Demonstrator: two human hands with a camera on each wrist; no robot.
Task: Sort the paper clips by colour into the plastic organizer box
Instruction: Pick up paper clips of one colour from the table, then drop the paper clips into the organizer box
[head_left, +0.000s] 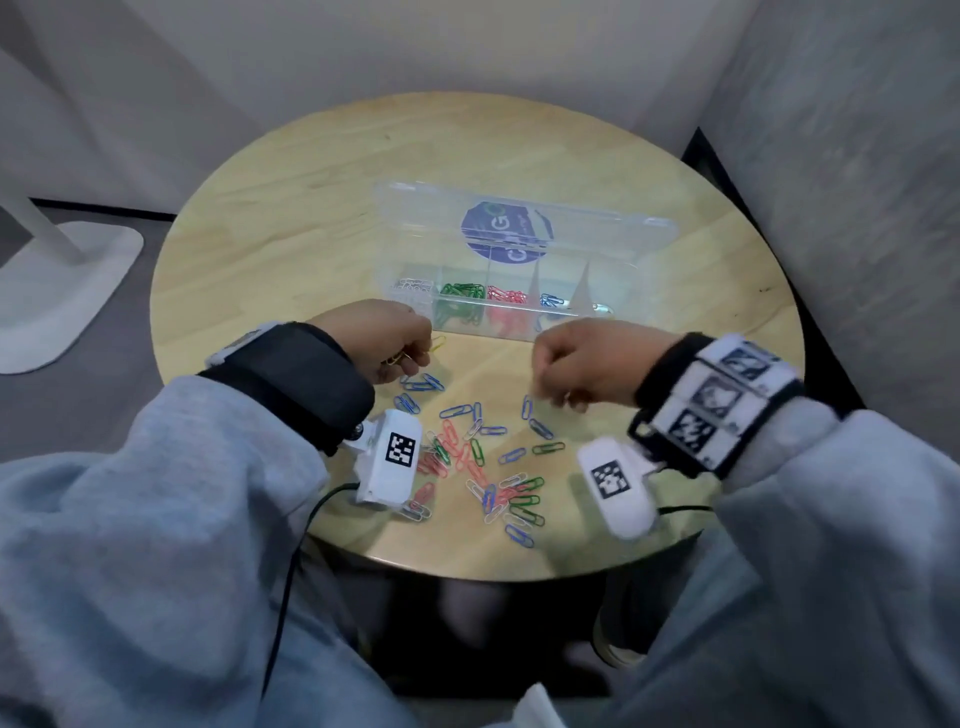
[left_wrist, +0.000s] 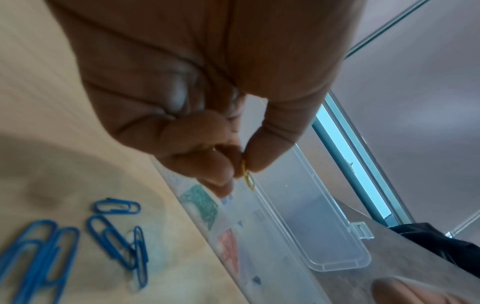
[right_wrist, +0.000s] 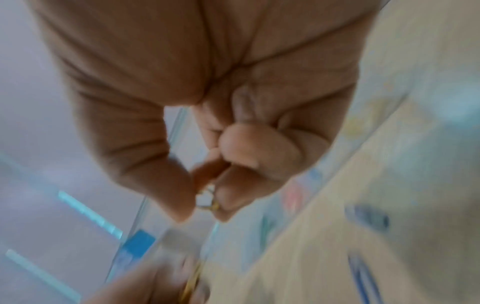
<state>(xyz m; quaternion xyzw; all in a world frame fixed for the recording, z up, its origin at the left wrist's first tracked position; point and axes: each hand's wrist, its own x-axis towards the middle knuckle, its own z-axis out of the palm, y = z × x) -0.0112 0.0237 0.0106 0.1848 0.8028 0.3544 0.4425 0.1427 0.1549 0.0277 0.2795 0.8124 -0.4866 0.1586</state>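
One organizer box, two hands.

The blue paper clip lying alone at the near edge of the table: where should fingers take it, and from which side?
The blue paper clip lies flat, apart from the pile. Probably best from above: pinch its two long sides between thumb and forefinger, since the flat wire offers no raised part.

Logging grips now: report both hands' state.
Left hand: pinching a yellow clip.
Right hand: fingers curled; something small pinched, too blurred to name.

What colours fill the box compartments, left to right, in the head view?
In the box: white clips → green clips → red clips → blue clips. The last compartment's contents are unclear.
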